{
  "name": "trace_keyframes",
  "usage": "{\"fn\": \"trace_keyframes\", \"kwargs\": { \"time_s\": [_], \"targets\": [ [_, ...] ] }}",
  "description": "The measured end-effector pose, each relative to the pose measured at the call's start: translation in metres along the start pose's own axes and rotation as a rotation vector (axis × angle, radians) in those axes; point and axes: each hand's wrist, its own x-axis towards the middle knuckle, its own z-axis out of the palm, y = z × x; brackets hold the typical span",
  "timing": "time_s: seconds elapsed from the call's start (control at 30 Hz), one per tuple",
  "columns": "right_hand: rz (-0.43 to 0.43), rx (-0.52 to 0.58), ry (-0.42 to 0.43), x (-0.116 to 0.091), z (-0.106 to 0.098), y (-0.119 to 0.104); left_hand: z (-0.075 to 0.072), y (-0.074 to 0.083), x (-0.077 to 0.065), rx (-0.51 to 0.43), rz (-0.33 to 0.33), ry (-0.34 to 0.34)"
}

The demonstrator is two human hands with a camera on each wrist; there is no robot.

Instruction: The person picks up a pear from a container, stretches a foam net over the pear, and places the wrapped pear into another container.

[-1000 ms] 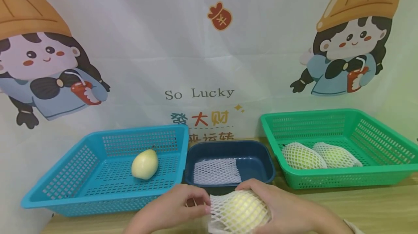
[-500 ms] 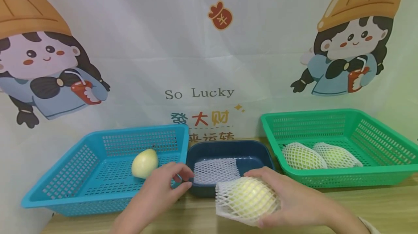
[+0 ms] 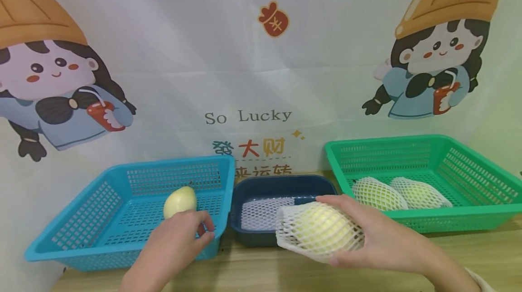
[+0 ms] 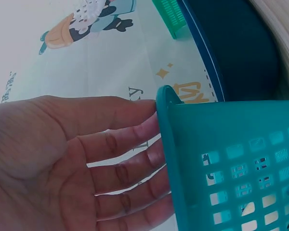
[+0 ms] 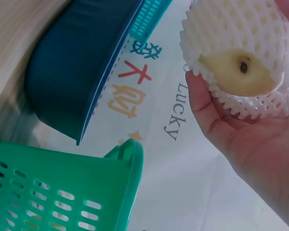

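My right hand [image 3: 377, 233] grips a pear in a white foam net [image 3: 322, 228] in front of the navy tray [image 3: 281, 181]. In the right wrist view, the pear's end [image 5: 238, 77] shows bare through the net's opening. My left hand [image 3: 177, 237] is over the near side of the blue basket [image 3: 122, 249], with loosely bent fingers and nothing in them. Seen from the left wrist, its fingers [image 4: 120, 144] overlap the basket's rim; whether they touch it I cannot tell. Just beyond that hand a bare yellow pear [image 3: 179, 200] lies in the basket, partly covered by the hand.
An unfilled white foam net [image 3: 261, 215] lies flat in the navy tray. To the right stands a green basket [image 3: 428, 219] with two netted pears [image 3: 420, 193]. A printed cloth [image 3: 253, 56] hangs behind, and all the containers stand on a wooden table [image 3: 293, 278].
The left hand has let go of the foam net and moved left to the blue basket. The right hand has lifted the netted pear and moved it slightly right.
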Motion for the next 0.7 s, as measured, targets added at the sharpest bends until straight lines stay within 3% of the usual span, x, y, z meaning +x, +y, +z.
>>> {"fn": "trace_keyframes", "kwargs": {
  "time_s": [0.17, 0.43, 0.7],
  "targets": [
    [-0.009, -0.064, 0.088, -0.003, -0.006, 0.0, 0.0, 0.0, 0.0, 0.004, 0.014, 0.001],
    [-0.027, -0.073, 0.206, -0.005, -0.016, 0.006, 0.001, 0.0, 0.002, 0.017, 0.02, -0.027],
    [0.086, -0.047, 0.297, -0.006, -0.033, 0.017, 0.001, 0.0, 0.0, 0.016, 0.025, -0.019]
  ]
}}
